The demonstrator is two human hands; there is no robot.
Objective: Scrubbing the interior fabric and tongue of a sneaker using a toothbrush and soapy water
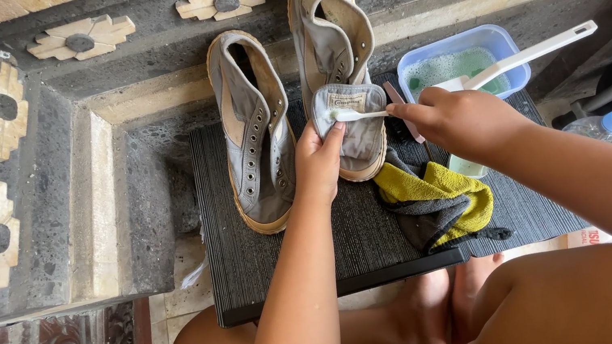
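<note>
Two worn grey high-top shoes with no laces lie on a dark ribbed board point(271, 259). My left hand point(318, 160) pinches the pulled-out tongue point(348, 101) of the right-hand shoe point(330, 37) and holds it up. My right hand point(451, 118) grips a white toothbrush point(359, 114), whose head rests on that tongue. The left-hand shoe point(254, 127) lies untouched beside my left hand.
A blue plastic tub point(494, 40) of foamy green water stands behind my right hand with a long white brush point(529, 55) across it. A yellow and grey cloth point(436, 205) lies on the board. A clear bottle with a blue cap point(601, 125) is at right. Stone ledges surround the board.
</note>
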